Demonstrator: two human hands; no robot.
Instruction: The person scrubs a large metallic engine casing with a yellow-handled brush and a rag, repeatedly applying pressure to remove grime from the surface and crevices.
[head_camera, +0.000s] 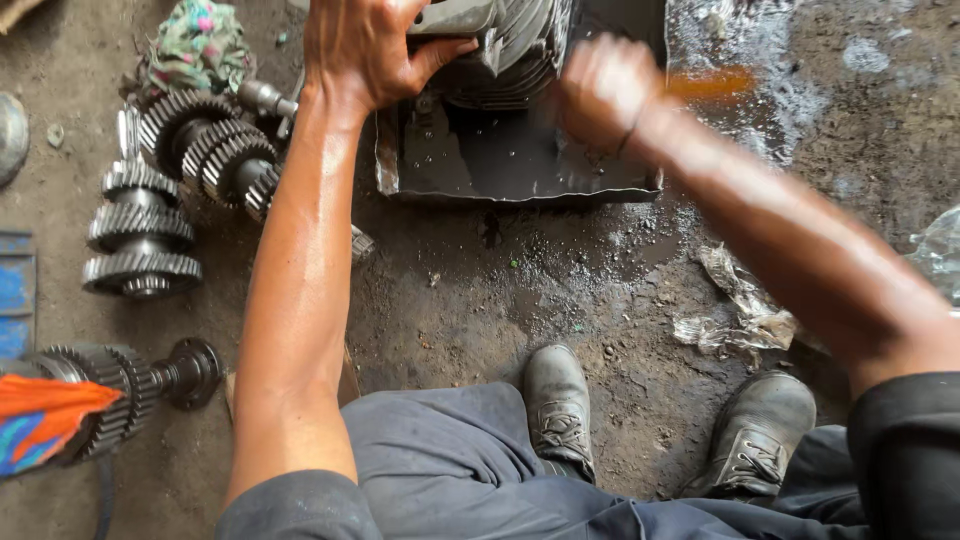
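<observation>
A ribbed grey metal housing (510, 45) stands in a shallow metal tray (520, 185) of dark oily liquid on the dirt floor. My left hand (365, 45) grips the housing's left end, thumb laid across its top. My right hand (600, 90) is blurred by motion and closed around a tool with an orange handle (712, 84), just to the right of the housing, above the tray.
Toothed gear shafts lie left: one cluster (215, 150), a stacked gear set (140, 235), another shaft (130, 385) lower left. A patterned rag (195, 45) sits behind them. Crumpled plastic (745, 315) lies right. My two boots (560, 405) rest on oil-stained ground.
</observation>
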